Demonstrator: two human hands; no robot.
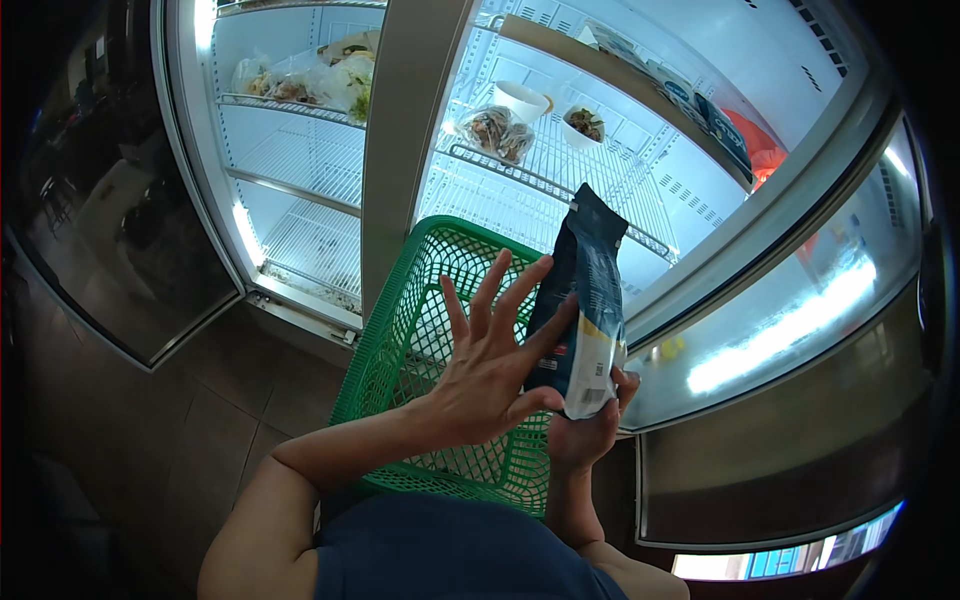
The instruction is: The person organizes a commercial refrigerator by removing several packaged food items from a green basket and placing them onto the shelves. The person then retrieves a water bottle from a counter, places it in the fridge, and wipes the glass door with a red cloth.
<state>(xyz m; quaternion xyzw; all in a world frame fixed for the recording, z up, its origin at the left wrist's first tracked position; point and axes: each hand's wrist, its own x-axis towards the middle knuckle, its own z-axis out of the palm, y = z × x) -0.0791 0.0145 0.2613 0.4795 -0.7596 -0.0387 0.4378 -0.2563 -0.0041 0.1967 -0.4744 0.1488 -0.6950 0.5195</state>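
Observation:
My right hand (589, 427) grips the lower end of a dark blue and white plastic pouch (592, 322), which stands nearly upright and bears writing. Fingers spread, my left hand (495, 360) lies against the pouch's left side, with part of it over the basket. Beneath both hands is a green plastic mesh basket (382, 307), between my body and the refrigerator. The basket's floor shows through as mesh. What the pouch contains is hidden.
An upright refrigerator stands ahead, with both glass doors (750, 330) swung outward. Its wire shelves (510, 169) hold a bagged food item (495, 135), white bowls (583, 127) and several bags of vegetables (300, 79). A grey centre post (409, 112) divides it.

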